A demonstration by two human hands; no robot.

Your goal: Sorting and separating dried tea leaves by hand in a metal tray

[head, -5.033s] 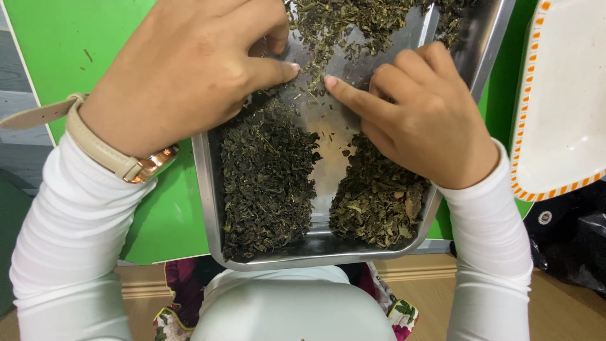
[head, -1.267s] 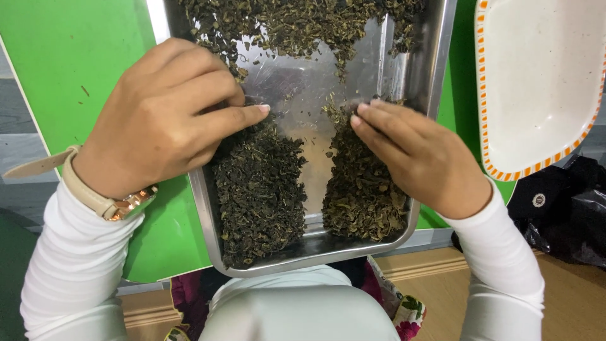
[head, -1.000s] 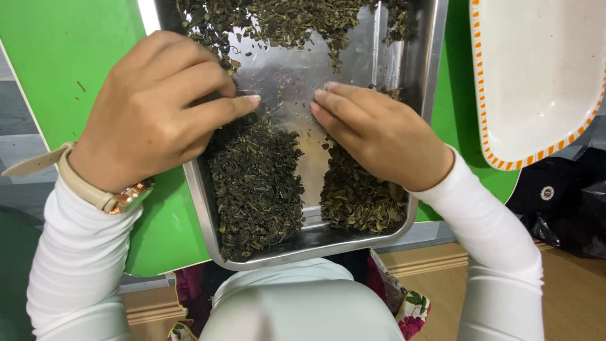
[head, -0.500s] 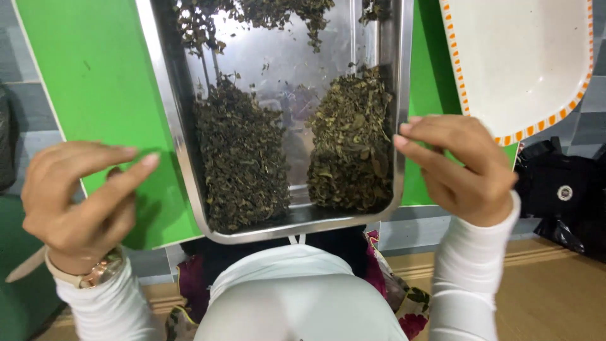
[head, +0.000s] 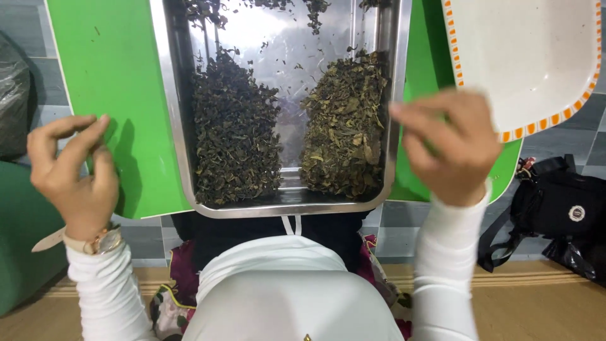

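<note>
Black bag (head: 555, 208) on the floor at right, beside the green board's lower right corner; soft and slumped, with a strap hanging at its left side. It carries one small round white label (head: 576, 213) on its face, print too small to make out. Dark plastic sack (head: 12, 107) at the far left edge, crinkled and glossy, only partly in view; no screens or signs seen.
</note>
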